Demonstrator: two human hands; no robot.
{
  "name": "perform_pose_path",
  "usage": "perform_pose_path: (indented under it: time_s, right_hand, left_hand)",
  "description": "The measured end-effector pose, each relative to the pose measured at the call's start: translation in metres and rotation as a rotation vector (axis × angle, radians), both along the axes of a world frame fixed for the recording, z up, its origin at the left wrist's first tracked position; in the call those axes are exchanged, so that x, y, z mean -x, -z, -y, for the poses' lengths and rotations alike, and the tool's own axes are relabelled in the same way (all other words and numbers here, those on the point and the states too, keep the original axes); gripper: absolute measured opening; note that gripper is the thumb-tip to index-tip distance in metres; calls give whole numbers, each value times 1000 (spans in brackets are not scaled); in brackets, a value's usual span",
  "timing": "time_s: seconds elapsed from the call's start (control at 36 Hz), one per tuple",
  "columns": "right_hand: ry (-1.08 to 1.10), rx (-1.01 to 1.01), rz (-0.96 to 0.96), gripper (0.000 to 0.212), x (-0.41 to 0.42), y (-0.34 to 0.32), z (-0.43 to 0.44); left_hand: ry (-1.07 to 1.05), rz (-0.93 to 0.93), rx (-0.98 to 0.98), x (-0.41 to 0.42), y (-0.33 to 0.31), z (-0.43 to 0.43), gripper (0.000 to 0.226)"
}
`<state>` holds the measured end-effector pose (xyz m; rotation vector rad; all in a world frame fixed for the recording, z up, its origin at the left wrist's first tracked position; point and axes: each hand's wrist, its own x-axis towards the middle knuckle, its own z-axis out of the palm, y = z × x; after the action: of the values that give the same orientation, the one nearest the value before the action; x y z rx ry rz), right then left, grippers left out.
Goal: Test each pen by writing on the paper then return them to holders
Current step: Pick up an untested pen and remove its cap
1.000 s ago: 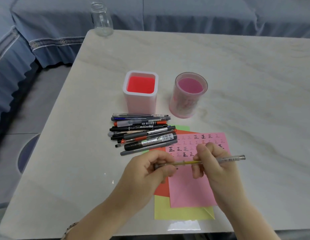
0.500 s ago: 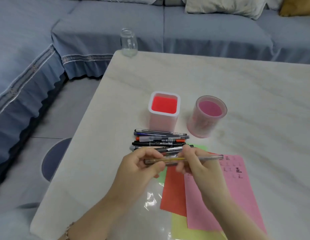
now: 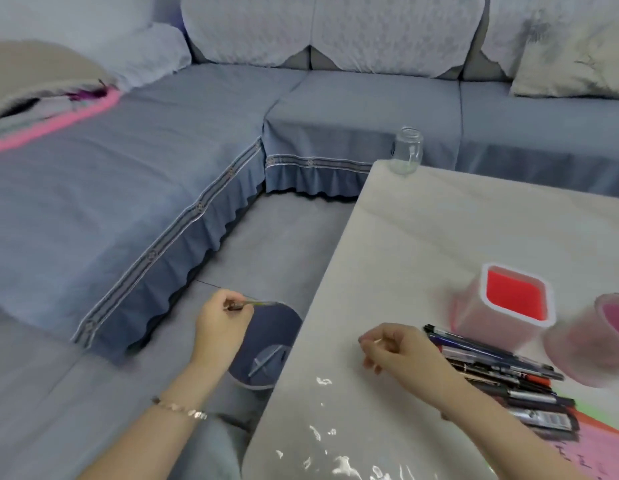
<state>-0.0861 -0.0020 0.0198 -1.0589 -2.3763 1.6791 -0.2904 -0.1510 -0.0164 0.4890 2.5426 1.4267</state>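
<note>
My left hand (image 3: 218,327) is out past the table's left edge and pinches a thin yellowish pen refill (image 3: 263,302) above a dark blue bin (image 3: 284,327) on the floor. My right hand (image 3: 401,355) hovers over the table with curled fingers, thumb against forefinger. Whether it holds a small pale piece is unclear. Several pens (image 3: 502,375) lie piled just right of that hand. Behind them stand a square pink holder (image 3: 474,317) with a red inside and a blurred round pink holder (image 3: 578,348). A corner of the pink paper (image 3: 599,448) shows at the lower right.
The pale marble table (image 3: 439,237) fills the right half, with a glass jar (image 3: 406,150) at its far left corner. A blue sofa (image 3: 128,188) wraps around the left and back. A clear pen-like piece (image 3: 266,358) lies inside the bin.
The view has swung left. My hands have separated: the left carried the refill off the table to above the bin, and the right no longer shows the clear barrel.
</note>
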Motion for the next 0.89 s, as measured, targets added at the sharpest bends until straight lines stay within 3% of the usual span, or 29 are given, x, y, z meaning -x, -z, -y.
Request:
perform_pose_path:
  time_s: [0.11,0.22,0.31,0.58,0.78,0.89]
  right_hand:
    - [-10,-6,42,12,10,6,2]
    - [3,-18,70,12,7,13,2]
    - [-3,-44,91,10,-2,14,-1]
    - [127,-143,127,14,-76,2,-25]
    - [225,-387,141,26,-141,-3,-48]
    - [85,-635,231,13,-157,5,-57]
  left_hand:
    - [14,24,161,26,41,-9,29]
    - [59,103,208,29,56,-17,9]
    - [163,91,241,13,48,-24,25]
    - [636,-199,93,-102,-15,-52,21]
    - [934,-387,106,-175,-5,-90,29]
    - [1010,-530,203,-197,10,-107,35]
